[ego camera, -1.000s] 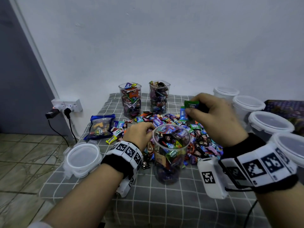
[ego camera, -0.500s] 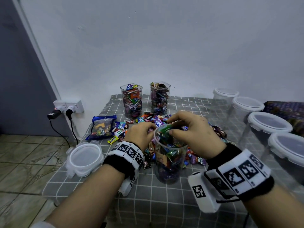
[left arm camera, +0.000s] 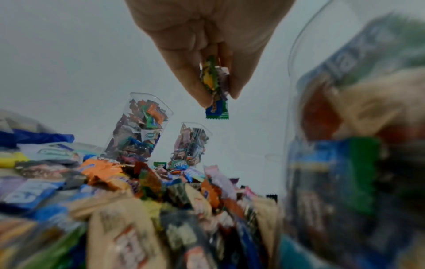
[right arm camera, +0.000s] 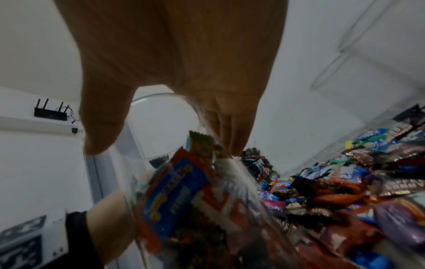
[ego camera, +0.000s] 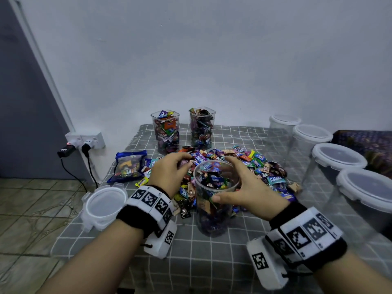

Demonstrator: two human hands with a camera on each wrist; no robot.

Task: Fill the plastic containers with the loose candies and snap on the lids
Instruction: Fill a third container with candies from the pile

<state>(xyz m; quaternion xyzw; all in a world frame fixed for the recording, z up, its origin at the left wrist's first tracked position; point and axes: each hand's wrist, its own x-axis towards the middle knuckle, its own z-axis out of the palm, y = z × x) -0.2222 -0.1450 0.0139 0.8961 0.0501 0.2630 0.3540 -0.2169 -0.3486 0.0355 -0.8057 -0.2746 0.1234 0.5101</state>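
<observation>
Both hands forward, low over the table.
Left hand [left arm camera: 207, 45] pinches wrapped candies [left arm camera: 215, 87]; right hand [ego camera: 244, 185] grips the container [ego camera: 214, 200] rim.

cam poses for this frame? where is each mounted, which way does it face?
Head: on the head, looking forward and down; both forearms, left hand, right hand gripping the open container.
Left wrist: low over the candy pile, along fingers pinching candies.
Right wrist: along the hand, at that container.
All show the container.
</observation>
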